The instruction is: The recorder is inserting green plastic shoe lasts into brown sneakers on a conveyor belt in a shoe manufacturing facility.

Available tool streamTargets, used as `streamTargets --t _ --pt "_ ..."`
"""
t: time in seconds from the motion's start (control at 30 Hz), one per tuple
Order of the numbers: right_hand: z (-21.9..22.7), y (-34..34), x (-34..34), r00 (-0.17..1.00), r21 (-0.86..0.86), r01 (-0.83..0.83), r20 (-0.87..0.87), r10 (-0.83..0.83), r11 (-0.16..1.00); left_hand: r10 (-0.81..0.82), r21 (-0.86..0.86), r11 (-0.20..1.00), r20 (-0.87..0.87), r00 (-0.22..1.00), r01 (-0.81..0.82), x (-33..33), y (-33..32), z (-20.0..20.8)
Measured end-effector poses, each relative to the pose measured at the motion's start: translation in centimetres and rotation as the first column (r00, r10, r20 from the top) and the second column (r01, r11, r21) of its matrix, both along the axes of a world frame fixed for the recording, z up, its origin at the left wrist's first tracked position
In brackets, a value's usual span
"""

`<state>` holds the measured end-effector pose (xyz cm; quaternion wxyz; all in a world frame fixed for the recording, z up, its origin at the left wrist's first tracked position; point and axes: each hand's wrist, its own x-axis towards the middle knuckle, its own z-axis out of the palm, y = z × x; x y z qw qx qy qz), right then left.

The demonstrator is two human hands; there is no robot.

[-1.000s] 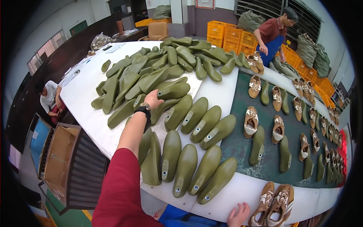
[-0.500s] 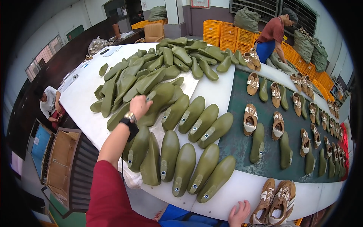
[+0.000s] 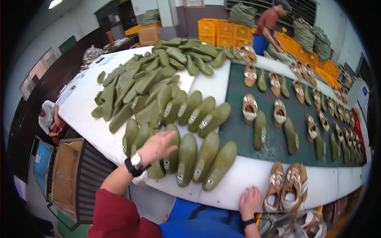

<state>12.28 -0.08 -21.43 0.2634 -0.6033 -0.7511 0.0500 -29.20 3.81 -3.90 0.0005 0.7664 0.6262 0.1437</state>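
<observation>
My left hand [image 3: 158,147], a watch on its wrist, hovers over or touches the near row of olive-green shoe lasts, its fingers stretched out and partly blurred. Beneath and beside it are a last [image 3: 172,158] and another [image 3: 143,137]; I cannot tell whether the fingers touch them. Right of the hand lie more lasts, one of them [image 3: 187,159] with a metal-ringed hole at its near end. A second row, with a last [image 3: 160,104] at its left end, lies behind. My right hand [image 3: 250,201] rests on the white table's near edge, fingers apart, beside tan-and-white sneakers [image 3: 293,186].
A big heap of lasts [image 3: 147,75] covers the far left of the white table [image 3: 87,107]. On the right, a green mat [image 3: 242,139] bears sneakers and lasts in rows. A co-worker [image 3: 268,29] bends near orange crates [image 3: 224,33]; another person [image 3: 49,117] sits at left.
My left hand has let go of a last at the heap's near side and moved nearer and right, over the near row. My right hand stays at the table edge. The view has shifted.
</observation>
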Motion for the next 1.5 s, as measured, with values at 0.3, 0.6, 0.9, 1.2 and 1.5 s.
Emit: streamTargets --t 0.3,0.6,0.9,1.2,1.5 --pt "0.4 1.0 -0.5 0.999 0.095 -0.019 -0.037 0.022 0.995 0.141 0.096 0.983 0.173 0.975 -0.159 15.5 -5.1 -10.9" --pt "1.9 -1.6 2.9 0.989 0.105 -0.042 -0.137 0.056 0.994 0.093 0.156 0.979 0.230 0.969 -0.131 17.2 -6.1 -7.5" --pt "3.7 -2.9 6.1 0.994 0.133 0.028 -0.104 -0.014 0.991 0.045 0.266 0.963 -0.043 0.998 -0.032 21.5 -3.7 -6.3" --pt "3.6 -2.6 5.8 0.992 0.061 0.001 -0.129 0.007 0.998 0.046 0.264 0.963 0.018 0.999 -0.049 21.4 -3.3 -5.9" --pt "3.6 -2.7 5.7 0.997 0.027 0.060 -0.046 -0.058 0.998 0.050 0.235 0.970 0.068 0.996 -0.065 21.5 -3.6 -5.6"
